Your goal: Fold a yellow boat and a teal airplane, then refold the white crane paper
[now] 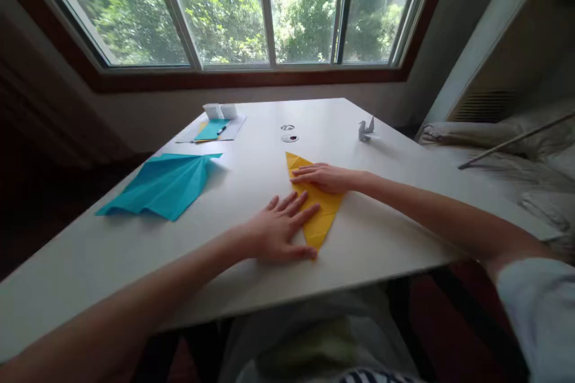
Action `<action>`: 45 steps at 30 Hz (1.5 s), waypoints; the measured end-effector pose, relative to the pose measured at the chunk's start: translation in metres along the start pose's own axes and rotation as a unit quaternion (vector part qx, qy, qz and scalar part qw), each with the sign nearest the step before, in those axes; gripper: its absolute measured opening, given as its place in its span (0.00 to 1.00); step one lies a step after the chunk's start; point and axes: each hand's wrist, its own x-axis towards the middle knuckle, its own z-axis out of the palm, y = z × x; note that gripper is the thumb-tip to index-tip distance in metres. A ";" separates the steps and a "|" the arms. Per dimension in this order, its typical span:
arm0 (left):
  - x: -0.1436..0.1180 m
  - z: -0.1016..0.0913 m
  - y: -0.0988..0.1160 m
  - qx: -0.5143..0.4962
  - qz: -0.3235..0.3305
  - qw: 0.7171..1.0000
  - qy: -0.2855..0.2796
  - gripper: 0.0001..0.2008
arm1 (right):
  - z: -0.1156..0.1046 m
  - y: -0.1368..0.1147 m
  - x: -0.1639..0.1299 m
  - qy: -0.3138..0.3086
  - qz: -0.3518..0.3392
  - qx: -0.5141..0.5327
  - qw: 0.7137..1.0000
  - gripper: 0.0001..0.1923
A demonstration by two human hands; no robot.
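A folded sheet of yellow paper, long and triangular [320,215], is seen lying flat on the white counter [381,233] just right of the frame's centre, its sharp tip pointed toward the lower edge. The left hand [281,230] is laid palm-down on the counter with its fingers spread apart; the fingertips [309,210] are pressed onto the lower left edge of the yellow paper, and nothing is gripped. The right hand [326,178] is rested flat across the upper part of the same sheet, fingers extended together and pointed toward the left of the frame (no pinch is formed there either).

At the left of the frame, a larger folded sheet of teal paper [164,184] is spread on the counter, well apart from both hands. Further back, in the upper middle-left, a small teal pad with a dark pen [212,129] is set on pale sheets, beside a small white folded object [220,111]. A small grey paper crane [366,129] is stood at the upper right of the counter, and two small round objects [288,133] are placed near the centre back. Green trees are shown through the window [251,6] along the top of the frame.
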 end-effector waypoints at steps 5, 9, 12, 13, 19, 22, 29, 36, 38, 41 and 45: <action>-0.001 0.001 0.001 0.000 0.003 1.000 0.000 0.45 | 0.010 0.011 0.012 -0.010 0.030 -0.009 0.999 0.23; -0.001 -0.001 0.003 0.001 0.004 1.000 -0.001 0.44 | 0.014 0.022 0.023 -0.001 0.056 -0.025 0.998 0.23; 0.000 -0.003 0.004 0.001 0.006 1.000 0.001 0.44 | 0.015 0.029 0.031 0.001 0.067 -0.035 0.997 0.23; 0.000 -0.003 0.004 0.002 0.006 1.000 0.001 0.44 | 0.015 0.031 0.034 -0.001 0.072 -0.038 0.997 0.23; -0.001 -0.005 0.005 0.001 0.002 1.000 -0.006 0.43 | 0.016 0.044 0.049 0.000 0.096 -0.064 0.993 0.24; -0.002 -0.005 0.007 -0.008 -0.003 1.000 -0.018 0.42 | 0.018 0.051 0.053 0.009 0.108 -0.059 0.992 0.23; -0.008 -0.008 0.014 -0.031 0.008 0.998 -0.052 0.37 | 0.023 0.058 0.055 0.015 0.126 -0.028 0.991 0.22; -0.020 -0.028 0.007 -0.038 0.044 0.992 -0.115 0.34 | 0.021 0.058 0.051 0.032 0.137 -0.025 0.990 0.22; -0.021 -0.034 -0.002 -0.027 0.023 0.993 -0.111 0.32 | 0.019 0.058 0.048 0.032 0.169 -0.034 0.984 0.22; -0.022 -0.038 -0.019 -0.019 -0.020 0.995 -0.092 0.32 | 0.016 0.060 0.038 0.024 0.227 -0.048 0.973 0.21; -0.024 -0.040 -0.036 -0.006 -0.041 0.996 -0.082 0.34 | 0.011 0.064 0.018 -0.003 0.256 -0.057 0.965 0.22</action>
